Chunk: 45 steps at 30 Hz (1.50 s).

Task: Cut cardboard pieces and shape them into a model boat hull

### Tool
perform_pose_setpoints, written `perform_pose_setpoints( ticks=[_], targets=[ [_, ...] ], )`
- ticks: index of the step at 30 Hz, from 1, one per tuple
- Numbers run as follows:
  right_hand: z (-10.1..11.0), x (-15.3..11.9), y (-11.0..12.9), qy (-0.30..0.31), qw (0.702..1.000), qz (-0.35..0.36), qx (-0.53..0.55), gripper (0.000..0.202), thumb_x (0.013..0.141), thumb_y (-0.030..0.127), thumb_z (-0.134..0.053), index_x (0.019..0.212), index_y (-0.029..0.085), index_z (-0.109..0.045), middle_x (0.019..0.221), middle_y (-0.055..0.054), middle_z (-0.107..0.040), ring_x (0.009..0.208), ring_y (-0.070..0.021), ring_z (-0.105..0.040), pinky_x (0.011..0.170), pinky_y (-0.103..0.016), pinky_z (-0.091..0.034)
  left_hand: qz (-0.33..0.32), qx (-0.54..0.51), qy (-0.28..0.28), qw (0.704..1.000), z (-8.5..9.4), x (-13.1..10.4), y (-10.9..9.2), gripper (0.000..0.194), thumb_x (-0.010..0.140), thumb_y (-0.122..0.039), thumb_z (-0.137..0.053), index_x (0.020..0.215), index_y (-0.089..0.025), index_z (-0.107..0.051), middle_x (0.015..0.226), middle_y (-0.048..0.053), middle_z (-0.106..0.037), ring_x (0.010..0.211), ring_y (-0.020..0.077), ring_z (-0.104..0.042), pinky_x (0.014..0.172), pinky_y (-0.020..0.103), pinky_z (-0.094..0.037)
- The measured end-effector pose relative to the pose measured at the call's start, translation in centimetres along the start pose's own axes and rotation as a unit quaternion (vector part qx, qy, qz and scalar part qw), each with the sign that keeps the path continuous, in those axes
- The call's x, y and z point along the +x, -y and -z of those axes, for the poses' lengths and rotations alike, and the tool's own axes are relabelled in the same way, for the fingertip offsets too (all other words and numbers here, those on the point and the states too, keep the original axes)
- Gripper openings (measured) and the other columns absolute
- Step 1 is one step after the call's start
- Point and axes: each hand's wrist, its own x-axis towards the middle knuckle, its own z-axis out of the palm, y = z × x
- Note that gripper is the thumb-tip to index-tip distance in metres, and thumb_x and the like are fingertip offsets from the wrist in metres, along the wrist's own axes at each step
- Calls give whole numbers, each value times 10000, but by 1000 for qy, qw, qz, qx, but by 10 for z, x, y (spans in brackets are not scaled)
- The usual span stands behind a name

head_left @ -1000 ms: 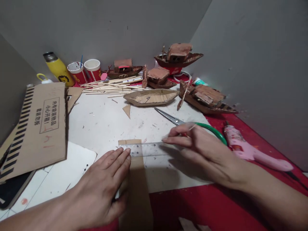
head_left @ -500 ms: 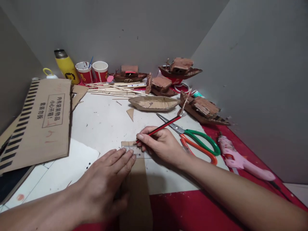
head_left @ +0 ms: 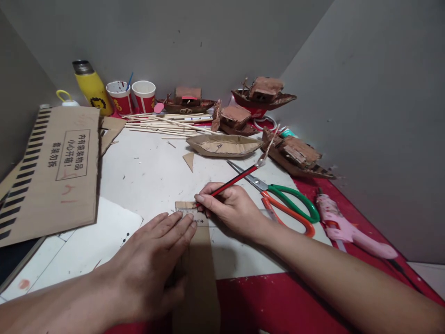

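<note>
A red and black pencil is pinched in my right hand, its tip down at the upper edge of a clear ruler. The ruler lies across a narrow cardboard strip. My left hand lies flat with fingers stretched, fingertips pressing on the ruler and strip. Scissors with green and orange handles lie open right of my right hand. Beyond the hands sits an unpainted cardboard boat hull, with a small cardboard triangle nearby.
Brown model boats and thin wooden sticks stand or lie at the back. A yellow bottle and paper cups are back left. Large printed cardboard lies left; a pink glue gun lies right.
The view has shifted slightly. The pencil tip has moved a little left along the ruler's edge with my right hand. My left hand still presses on the ruler.
</note>
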Motion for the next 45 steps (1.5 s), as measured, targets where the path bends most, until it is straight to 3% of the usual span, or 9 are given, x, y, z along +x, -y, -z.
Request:
perform_pose_setpoints(
  ticks=[6, 12, 17, 22, 28, 33, 38, 45],
  targets=[
    [-2, 0, -4, -19, 994, 86, -63, 212, 886, 242, -563, 692, 169, -613, 669, -5, -606, 646, -136, -567, 616, -246, -466, 3, -4, -5, 1000, -1, 0, -1, 781, 712, -222, -575, 1456, -124, -358, 1535, 106, -391, 1423, 305, -315, 1145, 504, -348],
    [-4, -2, -9, -61, 990, 108, -61, 230, 888, 255, -572, 681, 166, -618, 664, -10, -614, 644, -136, -578, 624, -251, -468, 0, 2, -2, 1000, 1, 2, 0, 772, 717, -234, -571, 1453, -122, -365, 1528, 109, -401, 1414, 309, -332, 1136, 512, -356],
    [-3, -4, -9, -47, 997, 58, -33, 231, 894, 291, -581, 711, 161, -635, 636, -6, -610, 573, -124, -554, 531, -237, -454, -2, -3, -6, 1000, 0, 1, 0, 779, 712, -222, -575, 1456, -132, -359, 1528, 110, -401, 1412, 312, -335, 1136, 515, -352],
    [-5, -2, -7, -63, 989, 113, -71, 205, 879, 239, -583, 693, 168, -635, 678, -22, -642, 665, -146, -599, 637, -264, -493, -4, 2, 6, 1000, 0, 1, 1, 780, 727, -237, -571, 1464, -126, -342, 1539, 107, -383, 1422, 316, -314, 1141, 522, -340],
    [-5, -20, 4, -121, 992, 10, 40, 217, 894, 332, -597, 762, 164, -638, 645, -17, -638, 535, -119, -565, 496, -232, -467, -15, -15, -8, 1000, 5, 2, 2, 742, 722, -236, -592, 1427, -129, -389, 1506, 131, -433, 1391, 313, -369, 1131, 502, -358],
    [-12, -44, -1, -119, 992, -25, 40, 126, 860, 292, -629, 835, 171, -654, 708, -39, -678, 603, -146, -620, 541, -252, -504, -24, -34, -17, 999, 8, 4, 4, 689, 719, -245, -604, 1375, -124, -431, 1476, 144, -466, 1364, 308, -403, 1128, 490, -358],
    [-13, -50, -6, -81, 991, 65, -88, 49, 878, 201, -572, 846, 193, -609, 700, -11, -648, 592, -134, -589, 550, -246, -489, -32, -40, -25, 998, 8, 4, 7, 675, 722, -253, -615, 1361, -126, -437, 1453, 156, -487, 1336, 312, -435, 1103, 490, -385],
    [-10, -50, -5, -33, 963, 177, -202, 85, 918, 173, -528, 873, 195, -597, 731, -19, -662, 632, -141, -605, 588, -252, -485, -42, -27, -22, 999, 9, 4, 7, 680, 710, -259, -614, 1351, -99, -453, 1432, 172, -513, 1328, 319, -458, 1105, 503, -380]
  ],
)
